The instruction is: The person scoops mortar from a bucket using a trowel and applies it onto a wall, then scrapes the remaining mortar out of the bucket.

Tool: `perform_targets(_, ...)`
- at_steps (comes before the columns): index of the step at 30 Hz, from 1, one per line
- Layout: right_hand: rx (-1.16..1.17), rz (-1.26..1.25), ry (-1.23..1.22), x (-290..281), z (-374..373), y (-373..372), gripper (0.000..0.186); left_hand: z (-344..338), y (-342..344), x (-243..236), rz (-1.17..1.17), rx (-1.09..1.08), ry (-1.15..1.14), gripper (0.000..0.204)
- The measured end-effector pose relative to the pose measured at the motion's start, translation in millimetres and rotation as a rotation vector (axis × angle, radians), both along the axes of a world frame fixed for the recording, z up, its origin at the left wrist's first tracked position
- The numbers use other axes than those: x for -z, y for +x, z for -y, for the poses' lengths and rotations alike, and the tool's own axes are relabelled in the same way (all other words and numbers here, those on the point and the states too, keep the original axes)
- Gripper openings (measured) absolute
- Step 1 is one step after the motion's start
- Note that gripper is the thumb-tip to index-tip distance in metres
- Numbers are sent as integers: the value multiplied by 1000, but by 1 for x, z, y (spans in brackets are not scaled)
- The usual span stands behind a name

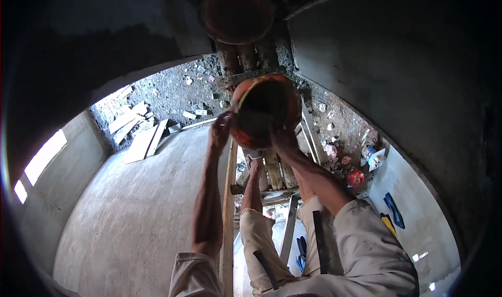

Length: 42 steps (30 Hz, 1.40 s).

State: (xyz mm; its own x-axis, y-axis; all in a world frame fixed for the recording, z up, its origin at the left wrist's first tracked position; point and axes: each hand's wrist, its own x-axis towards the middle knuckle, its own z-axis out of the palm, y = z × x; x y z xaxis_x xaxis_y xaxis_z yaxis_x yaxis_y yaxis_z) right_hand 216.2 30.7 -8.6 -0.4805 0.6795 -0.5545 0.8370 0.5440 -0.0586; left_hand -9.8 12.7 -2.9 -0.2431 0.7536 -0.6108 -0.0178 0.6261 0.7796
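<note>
Grey concrete slab (130,208) is filling the lower left, bare and dusty. Daylight is entering through a bright opening (44,156) in the left wall (68,176). Loose planks (138,137) are lying at the slab's far edge, some overlapping, beside dark rubble ground (178,90) scattered with small debris. A rendered grey wall (397,67) is curving across the upper right; the upper left is lying in deep shadow. Round timber poles (274,174) are running up the centre. Coloured litter (355,176) is lying on the ground at right, near a blue scrap (393,209).
</note>
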Motion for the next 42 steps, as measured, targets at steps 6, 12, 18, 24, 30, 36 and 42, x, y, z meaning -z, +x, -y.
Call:
perform_targets(6, 378, -261, -88, -70, -27, 102, 23, 8, 45, -18, 95, 10, -86, 33)
perform_targets(12, 470, -105, -262, 39, -16, 108, 23, 6, 37, -1, 155, 43, -170, 49)
perform_targets(18, 432, -616, -279, 78, 37, 88, 32, 3, 74, -9, 209, -81, -186, 55)
perform_targets(24, 580, -723, -769, 2, -15, 103, 30, 0, 36, -16, 139, -69, -203, 51)
perform_targets(30, 646, -685, -743, -46, -4, 109, 43, 21, -7, -10, 161, -151, -375, 61)
perform_targets(36, 739, -818, -813, -92, 31, 89, 32, 30, -47, -33, 168, 38, -478, 93)
perform_targets(42, 891, -846, -921, -162, 49, 81, 42, 42, -37, -62, 127, -41, -471, 89)
